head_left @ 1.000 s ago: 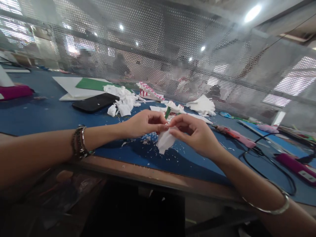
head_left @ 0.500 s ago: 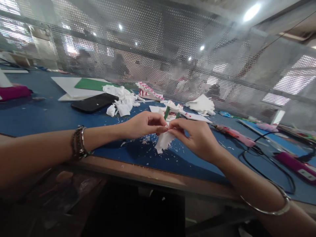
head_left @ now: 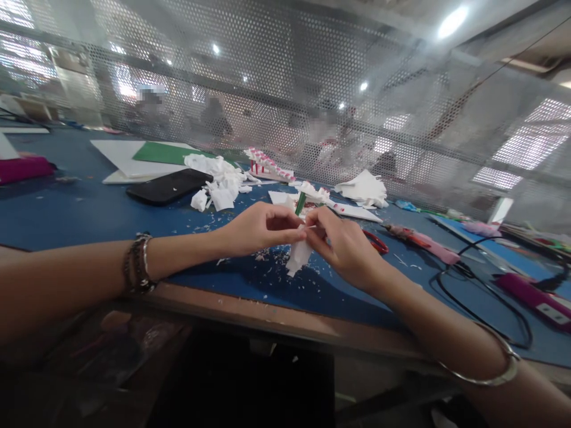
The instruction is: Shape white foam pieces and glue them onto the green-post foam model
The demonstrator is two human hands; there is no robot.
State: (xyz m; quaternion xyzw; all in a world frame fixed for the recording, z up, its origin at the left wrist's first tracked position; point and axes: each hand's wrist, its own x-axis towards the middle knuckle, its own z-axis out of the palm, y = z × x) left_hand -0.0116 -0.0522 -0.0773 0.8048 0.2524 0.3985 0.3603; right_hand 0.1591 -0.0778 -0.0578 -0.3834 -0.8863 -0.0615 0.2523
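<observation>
My left hand [head_left: 263, 229] and my right hand [head_left: 352, 245] meet over the blue table, thumbs and fingertips pinched together. Between them they hold the upper end of a thin white paper piece [head_left: 298, 259], which hangs down toward the table with a ragged lower edge. My fingers hide its top. White shreds lie scattered beneath it. Just behind my fingertips rises a green stick [head_left: 301, 203], beside white pieces with pink marks [head_left: 314, 193]. Red-handled scissors [head_left: 377, 242] show partly past my right hand.
Left of centre lie a black phone [head_left: 169, 186], a crumpled white pile [head_left: 223, 181] and a green sheet [head_left: 160, 152]. A pink-handled tool [head_left: 432, 246], a black cable [head_left: 484, 339] and a purple power strip [head_left: 533, 300] lie right. A perforated metal screen [head_left: 267, 77] stands behind.
My right hand has shifted slightly left and its fingers have curled closer over the paper. The red scissor handle now shows beside it. The paper still hangs from my fingertips.
</observation>
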